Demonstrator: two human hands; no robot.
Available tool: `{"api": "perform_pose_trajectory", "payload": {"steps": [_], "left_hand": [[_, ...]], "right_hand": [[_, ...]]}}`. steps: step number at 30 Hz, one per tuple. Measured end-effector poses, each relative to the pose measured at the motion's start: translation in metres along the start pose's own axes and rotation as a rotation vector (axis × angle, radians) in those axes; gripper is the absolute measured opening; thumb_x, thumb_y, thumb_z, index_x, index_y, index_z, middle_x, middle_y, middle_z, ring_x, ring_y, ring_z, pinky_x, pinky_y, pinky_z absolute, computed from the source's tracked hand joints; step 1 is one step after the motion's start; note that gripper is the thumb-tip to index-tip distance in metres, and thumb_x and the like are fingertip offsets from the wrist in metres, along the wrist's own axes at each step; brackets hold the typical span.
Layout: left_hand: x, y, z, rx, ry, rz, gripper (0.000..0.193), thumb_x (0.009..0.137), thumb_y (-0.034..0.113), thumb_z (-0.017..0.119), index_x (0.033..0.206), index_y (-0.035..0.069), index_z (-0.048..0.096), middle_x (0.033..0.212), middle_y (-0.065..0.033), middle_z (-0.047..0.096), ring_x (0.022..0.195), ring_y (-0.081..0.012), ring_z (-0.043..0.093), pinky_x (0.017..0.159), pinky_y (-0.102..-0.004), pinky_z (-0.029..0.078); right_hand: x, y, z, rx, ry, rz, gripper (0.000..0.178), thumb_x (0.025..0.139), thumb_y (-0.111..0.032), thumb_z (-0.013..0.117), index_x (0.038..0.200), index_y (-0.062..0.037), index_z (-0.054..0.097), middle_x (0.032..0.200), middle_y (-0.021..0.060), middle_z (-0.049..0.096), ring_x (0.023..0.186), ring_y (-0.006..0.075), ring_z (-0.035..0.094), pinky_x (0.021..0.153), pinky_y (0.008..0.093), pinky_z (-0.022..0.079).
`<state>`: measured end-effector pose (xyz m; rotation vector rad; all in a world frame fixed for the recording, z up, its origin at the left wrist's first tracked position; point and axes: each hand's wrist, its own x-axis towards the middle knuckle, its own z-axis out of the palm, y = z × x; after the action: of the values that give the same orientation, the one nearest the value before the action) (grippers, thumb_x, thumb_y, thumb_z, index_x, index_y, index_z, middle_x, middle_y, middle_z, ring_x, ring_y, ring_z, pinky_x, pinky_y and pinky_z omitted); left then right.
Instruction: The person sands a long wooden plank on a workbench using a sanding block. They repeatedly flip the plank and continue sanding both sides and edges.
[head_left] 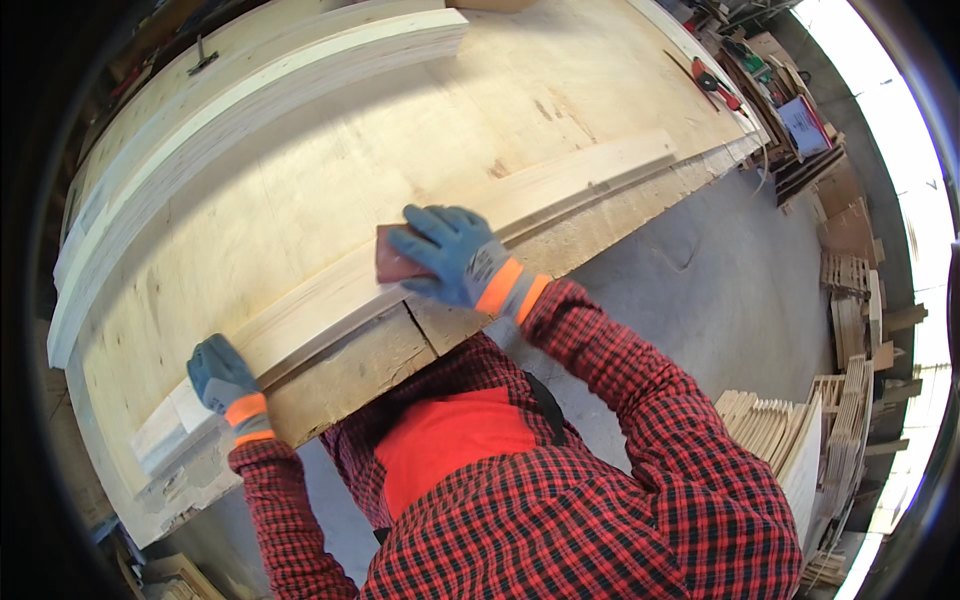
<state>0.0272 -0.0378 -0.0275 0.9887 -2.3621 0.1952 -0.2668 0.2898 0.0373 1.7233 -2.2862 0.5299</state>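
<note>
A long pale wooden board (pixel 570 180) lies along the near edge of a plywood-topped workbench (pixel 330 190). My right hand (pixel 450 255), in a blue-grey glove with an orange cuff, is closed over a reddish-brown sanding block (pixel 394 262) and presses it on the board's upper face, around mid-length. Toward the board's left end, my left hand (pixel 219 375) in a matching glove grips the board from above, its fingers bent over the far side. The underside of the sanding block is hidden.
A stack of long pale boards (pixel 260 95) lies across the bench's far left. A red and black tool (pixel 712 82) sits at the far right corner, and a small dark clamp-like tool (pixel 203 56) at the far left. Wood pieces (pixel 770 430) stand in stacks on the floor at right.
</note>
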Motion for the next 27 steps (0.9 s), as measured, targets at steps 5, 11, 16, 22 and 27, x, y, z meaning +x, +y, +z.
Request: {"api": "perform_pose_trajectory", "payload": {"steps": [5, 11, 16, 22, 27], "left_hand": [[0.002, 0.089, -0.005, -0.253, 0.056, 0.121, 0.016, 0.104, 0.014, 0.062, 0.099, 0.005, 0.075, 0.098, -0.0164, 0.073, 0.091, -0.0382, 0.066, 0.086, -0.0489, 0.053], [-0.01, -0.016, -0.049, -0.224, 0.062, 0.007, 0.021, 0.105, 0.012, 0.06, 0.117, 0.001, 0.075, 0.112, -0.0189, 0.076, 0.105, -0.0375, 0.068, 0.098, -0.0476, 0.053], [-0.033, -0.081, -0.038, -0.125, 0.031, -0.006, 0.024, 0.106, 0.015, 0.06, 0.119, 0.003, 0.076, 0.123, -0.0172, 0.075, 0.115, -0.0367, 0.069, 0.105, -0.0466, 0.052], [-0.028, -0.077, -0.031, -0.106, 0.051, 0.017, 0.023, 0.106, 0.015, 0.06, 0.119, 0.004, 0.076, 0.124, -0.0168, 0.075, 0.116, -0.0369, 0.068, 0.104, -0.0466, 0.052], [-0.026, -0.076, -0.037, -0.146, 0.037, 0.03, 0.022, 0.105, 0.014, 0.06, 0.118, 0.006, 0.076, 0.123, -0.0162, 0.076, 0.114, -0.0363, 0.069, 0.103, -0.0468, 0.052]], "right_hand": [[-0.007, 0.08, -0.026, -0.003, -0.031, 0.041, 0.062, 0.094, -0.048, 0.076, 0.146, -0.0162, 0.065, 0.15, 0.021, 0.062, 0.136, 0.0433, 0.06, 0.119, 0.0525, 0.044], [-0.017, 0.137, -0.034, -0.198, 0.027, 0.241, 0.059, 0.096, -0.043, 0.076, 0.143, -0.009, 0.067, 0.142, 0.0211, 0.069, 0.133, 0.0426, 0.065, 0.114, 0.05, 0.052], [0.033, 0.075, -0.021, -0.339, -0.007, 0.708, 0.032, 0.105, -0.046, 0.061, 0.121, -0.0214, 0.073, 0.116, 0.0178, 0.074, 0.103, 0.0415, 0.073, 0.091, 0.0548, 0.058], [0.102, -0.161, 0.072, 0.074, 0.031, 0.007, 0.032, 0.093, -0.035, 0.073, 0.116, -0.0146, 0.071, 0.108, 0.0123, 0.072, 0.098, 0.0333, 0.072, 0.085, 0.0507, 0.057], [0.111, -0.134, 0.078, 0.168, 0.063, -0.173, 0.042, 0.092, -0.042, 0.074, 0.126, -0.0171, 0.069, 0.117, 0.0148, 0.072, 0.101, 0.0359, 0.072, 0.091, 0.052, 0.056]]}}
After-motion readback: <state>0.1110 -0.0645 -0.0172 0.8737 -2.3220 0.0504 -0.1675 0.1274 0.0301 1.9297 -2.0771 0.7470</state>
